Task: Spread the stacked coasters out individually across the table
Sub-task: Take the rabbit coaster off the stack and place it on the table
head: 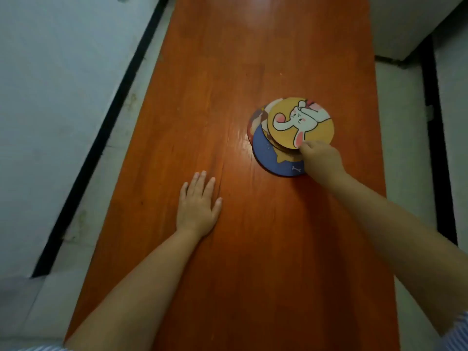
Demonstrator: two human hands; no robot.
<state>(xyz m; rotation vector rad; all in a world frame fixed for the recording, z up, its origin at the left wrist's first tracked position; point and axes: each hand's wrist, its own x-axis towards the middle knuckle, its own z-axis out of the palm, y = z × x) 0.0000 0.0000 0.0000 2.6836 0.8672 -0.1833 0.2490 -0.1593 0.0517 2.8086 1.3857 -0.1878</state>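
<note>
Well, the right hand (319, 158) pinches the near edge of the yellow rabbit coaster (301, 122), the top one of a loose stack of coasters (268, 138) lying at about one o'clock on the orange wooden table (228, 72). Its near edge looks tipped up off the rest. Below it a blue coaster (268, 155) juts toward six o'clock, and a darker one peeks out at nine. At seven o'clock from the stack, well apart, the left hand (196, 209) lies flat on the wood, fingers spread, holding nothing.
</note>
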